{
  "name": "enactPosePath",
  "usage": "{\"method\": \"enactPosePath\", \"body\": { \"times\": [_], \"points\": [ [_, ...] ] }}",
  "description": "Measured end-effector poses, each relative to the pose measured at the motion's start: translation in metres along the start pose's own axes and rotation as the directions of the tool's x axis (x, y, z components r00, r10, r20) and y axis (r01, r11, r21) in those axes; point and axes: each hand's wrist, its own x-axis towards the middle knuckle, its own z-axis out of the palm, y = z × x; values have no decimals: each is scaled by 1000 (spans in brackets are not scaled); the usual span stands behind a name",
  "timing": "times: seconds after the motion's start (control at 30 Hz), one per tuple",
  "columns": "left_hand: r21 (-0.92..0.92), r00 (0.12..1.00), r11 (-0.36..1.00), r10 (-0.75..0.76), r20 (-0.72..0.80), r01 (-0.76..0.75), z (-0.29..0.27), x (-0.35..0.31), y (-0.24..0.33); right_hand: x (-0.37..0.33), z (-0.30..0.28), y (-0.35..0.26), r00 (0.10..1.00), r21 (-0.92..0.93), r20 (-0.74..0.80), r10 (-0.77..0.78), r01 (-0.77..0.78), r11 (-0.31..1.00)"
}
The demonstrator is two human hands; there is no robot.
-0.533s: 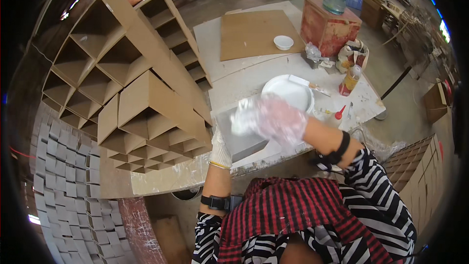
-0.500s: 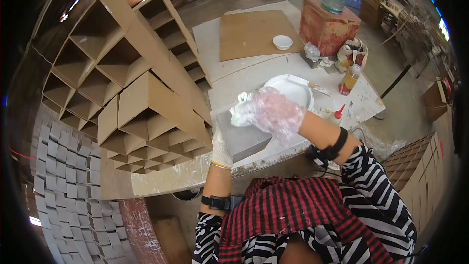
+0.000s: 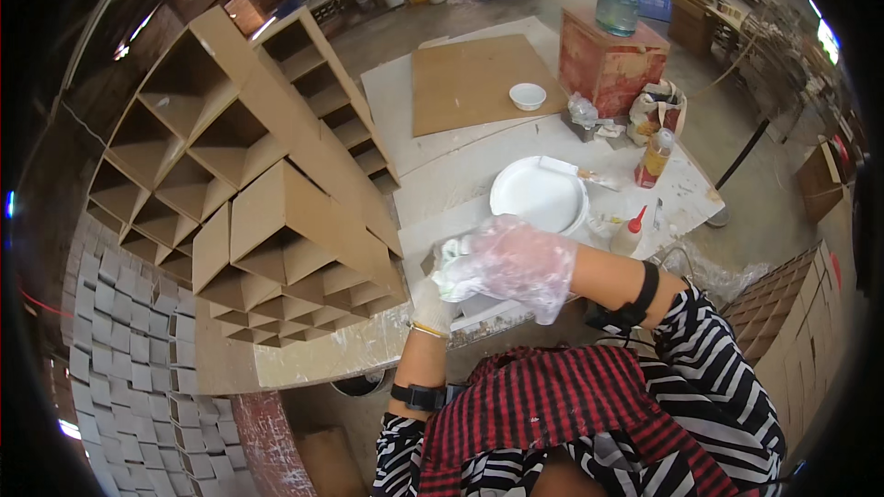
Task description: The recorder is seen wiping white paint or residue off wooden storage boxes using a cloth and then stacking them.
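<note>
My left hand (image 3: 430, 306), in a white knit glove, closes on the left side of a small grey box (image 3: 479, 306) near the table's front edge. My right hand (image 3: 520, 262), in a clear plastic glove smeared with white, presses a wadded white cloth (image 3: 451, 273) over the box close to my left fingers. Most of the box is hidden beneath my right hand and the cloth. Just beyond my right hand lies a round white tray of white paint (image 3: 539, 198), with a paintbrush (image 3: 589, 174) across its rim.
Brown cardboard compartment racks (image 3: 295, 221) stand at the left. On the right are a red-capped glue bottle (image 3: 628, 235) and a drink bottle (image 3: 654, 158). A white bowl (image 3: 528, 97) sits on a cardboard sheet (image 3: 460, 83). Grey boxes (image 3: 138, 340) are stacked at lower left.
My right hand and the cloth have come down toward me, closer to my left hand. The box, plainly visible before, is now mostly covered. My left hand has shifted slightly right.
</note>
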Motion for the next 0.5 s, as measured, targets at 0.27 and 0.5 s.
{"method": "enactPosePath", "body": {
  "times": [0.27, 0.5],
  "points": [
    [695, 692, 638, 336, -639, 332, 74, -11, -37, 7, -12, 75, 988, -211, -76, 133, -147, 966],
    [401, 710, 905, 373, -597, -138, 39, -36, -39, -62, 77, 185, 776, -200, 6, 631, -617, 761]
  ]
}}
